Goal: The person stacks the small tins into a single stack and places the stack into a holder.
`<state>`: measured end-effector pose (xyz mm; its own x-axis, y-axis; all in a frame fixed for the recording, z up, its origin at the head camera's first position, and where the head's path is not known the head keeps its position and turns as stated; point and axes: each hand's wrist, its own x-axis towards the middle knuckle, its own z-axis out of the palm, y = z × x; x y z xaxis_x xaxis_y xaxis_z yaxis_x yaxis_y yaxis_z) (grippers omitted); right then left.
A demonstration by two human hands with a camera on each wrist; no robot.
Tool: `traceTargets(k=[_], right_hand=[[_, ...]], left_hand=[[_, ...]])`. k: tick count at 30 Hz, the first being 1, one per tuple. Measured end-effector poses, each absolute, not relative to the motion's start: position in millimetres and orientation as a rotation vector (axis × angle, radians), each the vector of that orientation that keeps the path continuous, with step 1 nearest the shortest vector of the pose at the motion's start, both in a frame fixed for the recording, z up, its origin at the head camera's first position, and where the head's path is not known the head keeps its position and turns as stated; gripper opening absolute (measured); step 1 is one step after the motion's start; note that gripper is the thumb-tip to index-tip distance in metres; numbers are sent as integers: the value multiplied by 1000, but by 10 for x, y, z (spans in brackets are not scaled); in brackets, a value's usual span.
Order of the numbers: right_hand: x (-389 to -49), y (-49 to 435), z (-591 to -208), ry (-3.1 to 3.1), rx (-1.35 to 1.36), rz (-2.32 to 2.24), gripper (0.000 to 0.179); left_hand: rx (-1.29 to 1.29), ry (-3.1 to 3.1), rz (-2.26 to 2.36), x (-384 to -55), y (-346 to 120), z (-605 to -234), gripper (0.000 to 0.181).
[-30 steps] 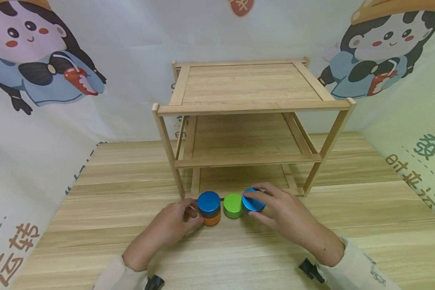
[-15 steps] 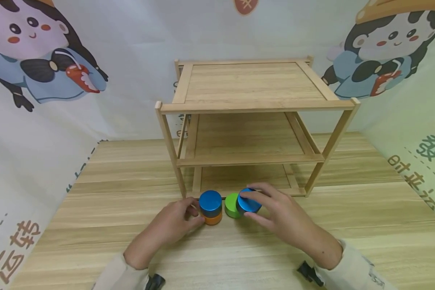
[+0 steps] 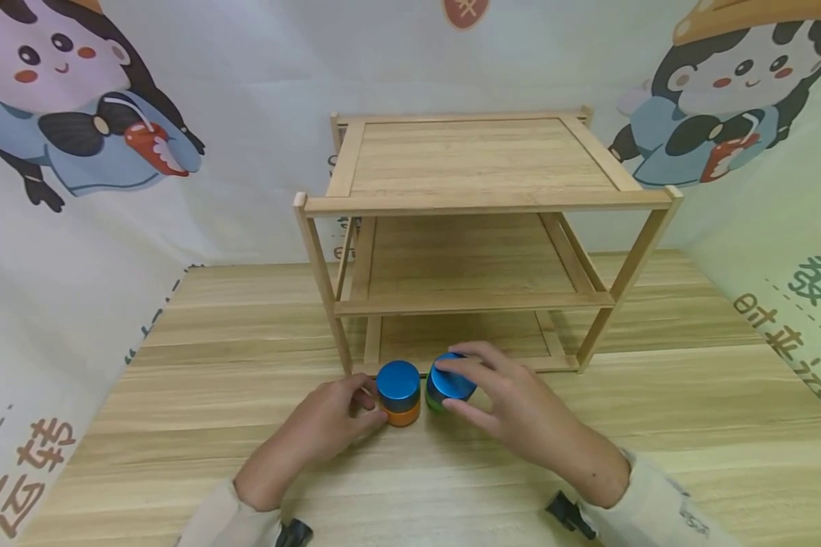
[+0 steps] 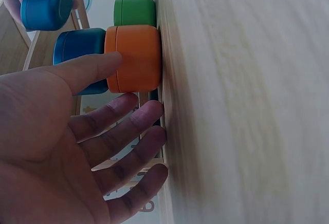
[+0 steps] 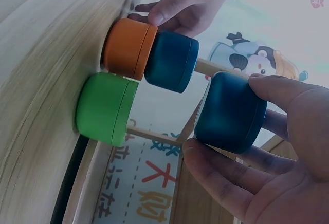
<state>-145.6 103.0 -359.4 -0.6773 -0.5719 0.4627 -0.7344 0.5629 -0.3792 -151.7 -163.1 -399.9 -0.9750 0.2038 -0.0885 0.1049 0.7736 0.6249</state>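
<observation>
My right hand (image 3: 516, 391) grips a small round blue lidded tin (image 5: 231, 113) between thumb and fingertips. A gap shows in the right wrist view between that tin and the green tin (image 5: 103, 108) standing on the table beneath it. To the left, an orange tin (image 3: 404, 418) stands on the table with a second blue tin (image 3: 398, 382) stacked on top. My left hand (image 3: 331, 422) is beside this stack, its thumb (image 4: 97, 67) lying against the orange tin and its other fingers loosely extended.
Right behind the tins stands a three-tier wooden rack (image 3: 486, 201), its lowest front rail close to them. The wood-grain table (image 3: 246, 327) spreads to both sides. Printed cloth walls (image 3: 260, 152) with cartoon figures enclose the back and sides.
My right hand has carried its blue tin leftward, from beside the green tin to over it. The left hand and the orange-and-blue stack have stayed in place.
</observation>
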Motion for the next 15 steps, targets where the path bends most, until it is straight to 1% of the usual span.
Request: traceTargets(k=[15], right_hand=[[-1484, 881, -3556, -2497, 1080, 823, 42]], left_hand=[[267, 2821, 979, -1484, -1637, -3966, 35]])
